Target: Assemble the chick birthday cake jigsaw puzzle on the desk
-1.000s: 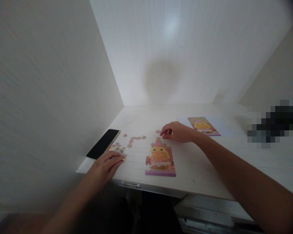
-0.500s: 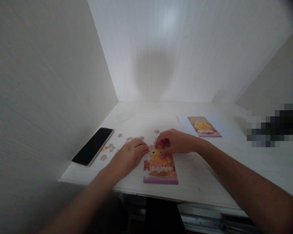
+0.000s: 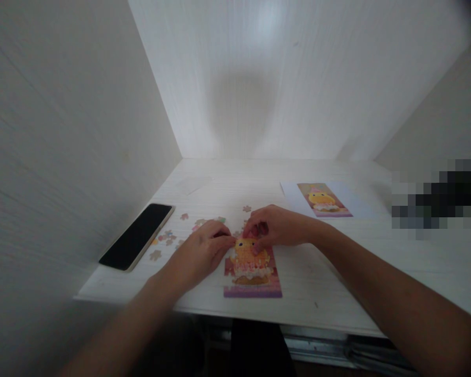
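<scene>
A partly built jigsaw puzzle [image 3: 252, 275] with a yellow chick on a pink ground lies near the front edge of the white desk [image 3: 337, 262]. My left hand [image 3: 199, 254] rests at its upper left corner with fingertips on the top edge. My right hand [image 3: 275, 228] covers the puzzle's top, fingers curled down onto the pieces there. Whether either hand pinches a piece is hidden by the fingers. Several loose puzzle pieces [image 3: 168, 238] lie scattered to the left of my hands.
A black phone [image 3: 137, 235] lies face up at the desk's left, beside the white side wall. A reference picture of the same chick [image 3: 324, 199] sits on a white sheet at the back right. A blurred dark object [image 3: 439, 199] is at the far right.
My left hand has moved right from the loose pieces to the puzzle's top left. My right hand came down onto the puzzle's top. The view shifted slightly.
</scene>
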Demonstrator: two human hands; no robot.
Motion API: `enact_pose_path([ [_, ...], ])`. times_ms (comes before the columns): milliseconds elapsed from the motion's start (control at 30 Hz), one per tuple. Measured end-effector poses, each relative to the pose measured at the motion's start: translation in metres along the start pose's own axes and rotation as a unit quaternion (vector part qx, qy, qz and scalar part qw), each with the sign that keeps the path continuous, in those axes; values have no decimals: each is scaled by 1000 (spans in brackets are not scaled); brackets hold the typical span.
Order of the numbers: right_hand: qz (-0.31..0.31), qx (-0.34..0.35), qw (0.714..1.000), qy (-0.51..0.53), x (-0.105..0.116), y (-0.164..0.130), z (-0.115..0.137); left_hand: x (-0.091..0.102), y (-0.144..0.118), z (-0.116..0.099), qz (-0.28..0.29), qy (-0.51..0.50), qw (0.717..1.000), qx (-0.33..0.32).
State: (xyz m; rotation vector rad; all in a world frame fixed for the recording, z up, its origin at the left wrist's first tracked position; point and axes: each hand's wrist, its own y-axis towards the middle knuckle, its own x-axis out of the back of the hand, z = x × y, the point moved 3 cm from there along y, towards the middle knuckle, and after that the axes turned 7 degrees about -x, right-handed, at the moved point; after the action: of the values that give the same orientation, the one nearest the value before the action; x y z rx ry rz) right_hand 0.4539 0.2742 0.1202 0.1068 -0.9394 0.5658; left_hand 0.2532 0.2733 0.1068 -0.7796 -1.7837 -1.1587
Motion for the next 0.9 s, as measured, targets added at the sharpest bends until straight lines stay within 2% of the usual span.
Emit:
enact_pose_path([
  [267,-11,14,1000,-9,-1,0,-1,5,0,-11,11,32,999,-5],
  [333,-11,16,1000,-6,-1,0,0,8,-3,-8,-17,38,999,-4],
  [400,-19,16,1000,9,-1,1,-1,15,-7,2,-71,66,995,31],
  [500,-97,-7,995,37,7,2,-8,27,-18,25,-116,119,978,124],
  [600,-238,-33,971,19,20,1,-18,33,-26,45,-69,104,974,188],
  [667,-306,-42,951,-6,26,0,-22,34,-29,51,-31,72,975,207],
  [767,-344,-50,937,-28,28,0,-26,34,-29,51,-12,41,975,218],
  [900,-337,-44,940,-32,23,2,-27,37,-33,51,-13,5,970,245],
])
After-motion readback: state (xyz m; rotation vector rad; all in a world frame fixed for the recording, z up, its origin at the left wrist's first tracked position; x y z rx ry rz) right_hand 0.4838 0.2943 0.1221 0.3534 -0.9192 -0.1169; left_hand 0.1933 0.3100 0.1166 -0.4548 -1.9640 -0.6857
